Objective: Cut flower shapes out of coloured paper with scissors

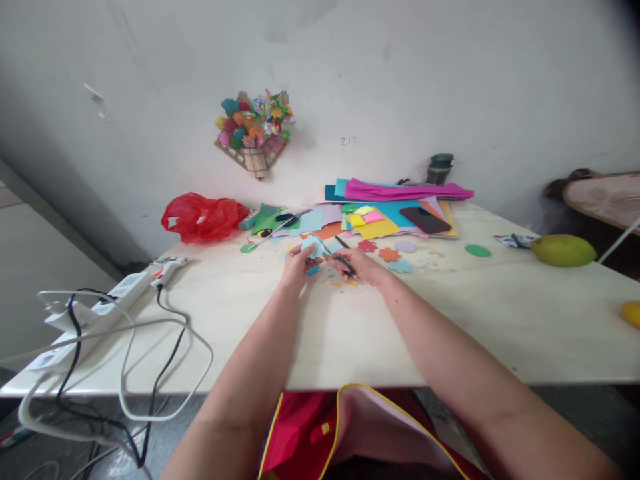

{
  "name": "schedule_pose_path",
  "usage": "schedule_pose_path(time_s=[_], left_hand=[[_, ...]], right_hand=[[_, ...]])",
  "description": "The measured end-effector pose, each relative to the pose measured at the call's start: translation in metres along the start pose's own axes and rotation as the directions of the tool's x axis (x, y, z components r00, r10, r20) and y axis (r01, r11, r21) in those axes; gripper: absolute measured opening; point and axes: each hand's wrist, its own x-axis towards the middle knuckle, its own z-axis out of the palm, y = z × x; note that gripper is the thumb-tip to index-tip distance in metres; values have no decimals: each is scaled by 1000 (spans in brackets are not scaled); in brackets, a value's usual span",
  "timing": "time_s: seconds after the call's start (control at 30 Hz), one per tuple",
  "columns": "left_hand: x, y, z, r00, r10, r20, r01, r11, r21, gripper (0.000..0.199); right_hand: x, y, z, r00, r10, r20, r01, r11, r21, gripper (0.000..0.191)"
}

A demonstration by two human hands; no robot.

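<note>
My left hand [298, 262] pinches a light blue paper flower [312, 247] above the table. My right hand [361, 264] is closed round the dark handles of a pair of scissors [345, 265]. The blades point left toward the flower's edge; whether they touch it is too small to tell. Beside my right hand lie a red paper flower [367, 246], an orange paper flower [389, 255], a light blue paper flower [400, 265] and a lilac paper disc [406, 247]. Small paper scraps [345, 283] are scattered below my hands.
Coloured sheets [380, 229], a phone [425, 219] and a second pair of scissors [287, 219] lie toward the wall. A red plastic bag [205, 217] sits back left. Power strips [100, 320] with tangled cables cover the left edge. A green-yellow fruit [563, 250] is at right.
</note>
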Motion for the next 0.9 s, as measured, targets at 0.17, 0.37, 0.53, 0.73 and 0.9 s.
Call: schedule_pose_path(time_s=[0.17, 0.37, 0.53, 0.73, 0.9], left_hand=[[3, -1, -3, 1000, 22, -17, -22, 1000, -10, 31], [0, 0, 1, 1000, 15, 8, -15, 1000, -18, 31], [-2, 0, 2, 999, -29, 27, 29, 999, -17, 32], [0, -3, 0, 994, -58, 88, 59, 998, -8, 31], [0, -3, 1, 995, -37, 98, 39, 999, -18, 33]], right_hand=[[3, 5, -2, 1000, 13, 23, -13, 1000, 10, 8], [3, 6, -2, 1000, -22, 6, 22, 1000, 17, 9], [-2, -1, 0, 1000, -13, -14, 13, 1000, -11, 10], [-3, -2, 0, 1000, -15, -21, 15, 1000, -17, 15], [0, 3, -2, 1000, -24, -8, 24, 999, -30, 16]])
